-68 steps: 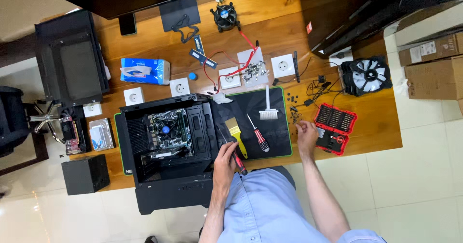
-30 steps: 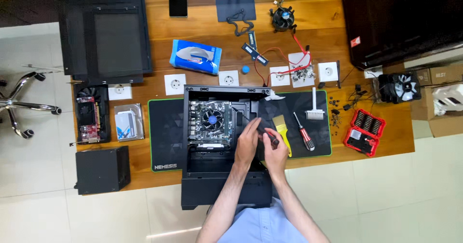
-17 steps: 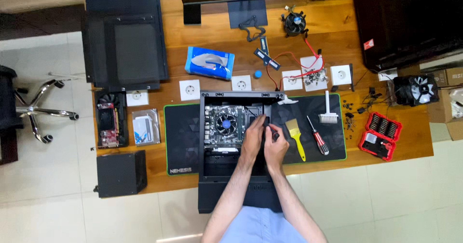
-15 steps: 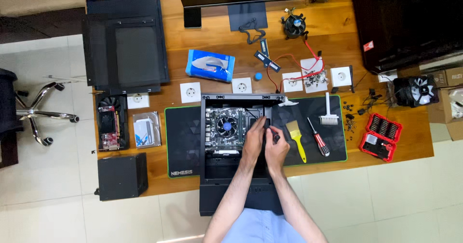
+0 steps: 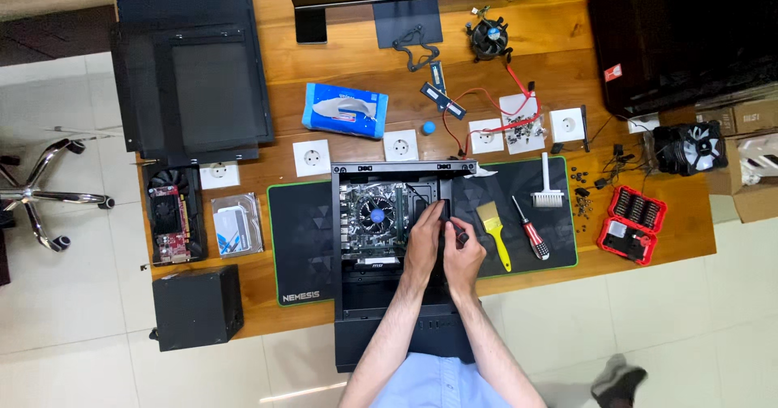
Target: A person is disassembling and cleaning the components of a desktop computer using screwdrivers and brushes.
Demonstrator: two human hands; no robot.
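An open black computer case (image 5: 389, 169) lies on a black desk mat (image 5: 304, 238), with a motherboard and its round cooler (image 5: 377, 213) showing inside. Both of my hands are over the case's right side. My left hand (image 5: 424, 244) grips an upright black bracket (image 5: 442, 212) by the case's inner wall. Right beside it, touching it, my right hand (image 5: 465, 260) is closed on a small dark-handled screwdriver (image 5: 460, 234) that points at the bracket. The tool's tip is hidden by my fingers.
A yellow brush (image 5: 494, 231), a red screwdriver (image 5: 531, 231) and a white brush (image 5: 549, 189) lie on the mat's right. A red bit set (image 5: 632, 226), blue tissue box (image 5: 344, 110), graphics card (image 5: 170, 222), black box (image 5: 197, 307) and black side panels (image 5: 194, 84) surround the case.
My right hand left the red bit set and joined my left hand inside the case. Over the last second both hands have stayed at the bracket with only small shifts.
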